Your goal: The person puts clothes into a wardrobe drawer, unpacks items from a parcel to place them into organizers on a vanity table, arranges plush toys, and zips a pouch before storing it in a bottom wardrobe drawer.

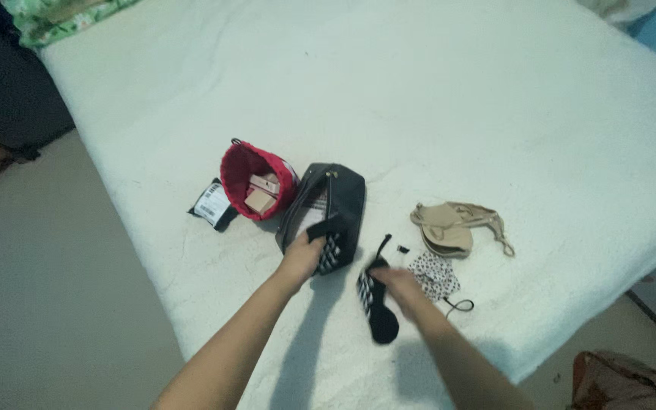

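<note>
Head view: the left hand (302, 254) grips a black-and-white patterned cloth (329, 250) at the mouth of the black pouch (328, 205), which looks like the packing step, while the right hand (396, 285) closes on a black sock (377, 307) lying on the white bed (457, 99). Both forearms reach forward, palms down; lifting the sock toward the pouch would call for a firm pinch.

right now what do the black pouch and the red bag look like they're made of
The black pouch looks like smooth faux leather or coated fabric: it shows a faint sheen and holds its shape where the left hand grips its edge. The red bag looks like soft woven cloth: matte, with a gathered, puckered rim. Neither can be told for certain from this view.
</note>
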